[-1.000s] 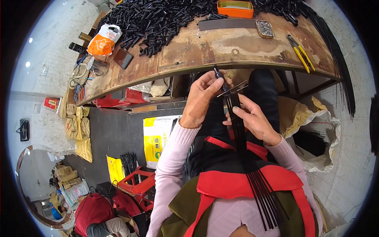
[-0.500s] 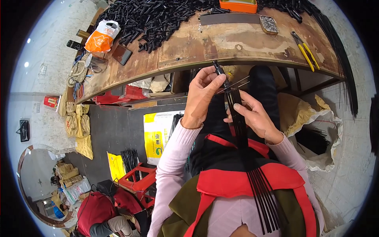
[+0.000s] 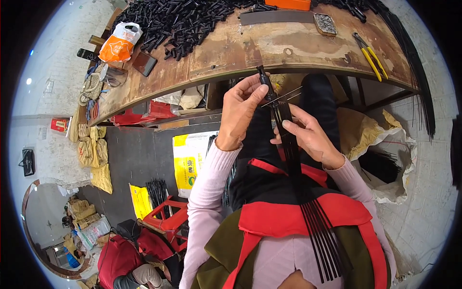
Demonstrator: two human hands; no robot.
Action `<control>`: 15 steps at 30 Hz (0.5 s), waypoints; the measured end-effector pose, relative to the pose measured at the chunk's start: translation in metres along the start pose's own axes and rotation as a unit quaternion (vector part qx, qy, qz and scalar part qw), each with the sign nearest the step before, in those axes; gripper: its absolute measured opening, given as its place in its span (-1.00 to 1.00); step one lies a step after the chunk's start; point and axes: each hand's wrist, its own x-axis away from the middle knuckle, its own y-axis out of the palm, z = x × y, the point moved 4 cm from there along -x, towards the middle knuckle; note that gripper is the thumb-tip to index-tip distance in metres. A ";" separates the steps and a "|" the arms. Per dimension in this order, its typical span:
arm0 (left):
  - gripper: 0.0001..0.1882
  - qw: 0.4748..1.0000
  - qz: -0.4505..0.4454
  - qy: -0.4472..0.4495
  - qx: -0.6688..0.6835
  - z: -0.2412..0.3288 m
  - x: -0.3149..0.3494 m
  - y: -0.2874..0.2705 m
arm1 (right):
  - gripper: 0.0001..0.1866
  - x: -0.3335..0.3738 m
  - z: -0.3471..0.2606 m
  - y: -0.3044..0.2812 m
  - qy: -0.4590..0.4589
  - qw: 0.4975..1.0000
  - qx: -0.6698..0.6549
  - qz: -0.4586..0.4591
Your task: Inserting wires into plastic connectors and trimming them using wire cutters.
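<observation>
My left hand (image 3: 239, 108) is closed, thumb and fingers pinching a black plastic tube (image 3: 265, 82) with a narrower tip. From the tube's lower end a bundle of thin black rods (image 3: 317, 241), like umbrella ribs, runs down across my lap and fans out over the red apron band (image 3: 269, 219). My right hand (image 3: 310, 137) grips these rods just below the tube, thumb on top, other fingers partly hidden behind. Two thin pale metal wires (image 3: 291, 94) cross the work between my hands; where they are held is hidden.
Just ahead is a wooden table (image 3: 226, 60) bearing a heap of black tubes (image 3: 178, 24), yellow-handled pliers (image 3: 370, 58), a small tin (image 3: 325, 24) and a phone (image 3: 144, 63). An open sack of black rods (image 3: 380, 166) stands at right. A red stool (image 3: 168, 216) and another person (image 3: 130, 260) are at lower left.
The whole view has shifted slightly. My left hand and the tube sit a little further left; both hands keep their hold, and the wires cross at a slightly different spot.
</observation>
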 end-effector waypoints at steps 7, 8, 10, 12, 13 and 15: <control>-0.58 0.993 -0.100 -0.004 0.068 -0.001 -0.002 0.000 | -0.54 0.000 0.001 -0.005 0.018 0.999 -0.028 -0.015; -0.58 0.993 -0.099 -0.004 0.068 -0.001 -0.002 -0.001 | -0.53 0.000 0.002 -0.006 0.020 0.999 -0.034 -0.024; -0.56 0.990 -0.119 -0.014 0.080 -0.002 -0.002 0.000 | -0.53 0.000 0.002 -0.006 0.022 0.998 -0.039 -0.033; -0.57 0.992 -0.108 -0.010 0.070 -0.003 -0.001 0.001 | -0.53 0.000 0.002 -0.007 0.015 0.999 -0.041 -0.017; -0.59 0.994 -0.097 -0.006 0.059 -0.003 0.000 0.002 | -0.53 0.000 0.002 -0.006 0.015 0.999 -0.041 -0.017; -0.57 0.996 -0.076 -0.005 0.043 0.000 0.003 0.005 | -0.53 0.000 0.001 -0.005 0.003 1.000 -0.024 -0.007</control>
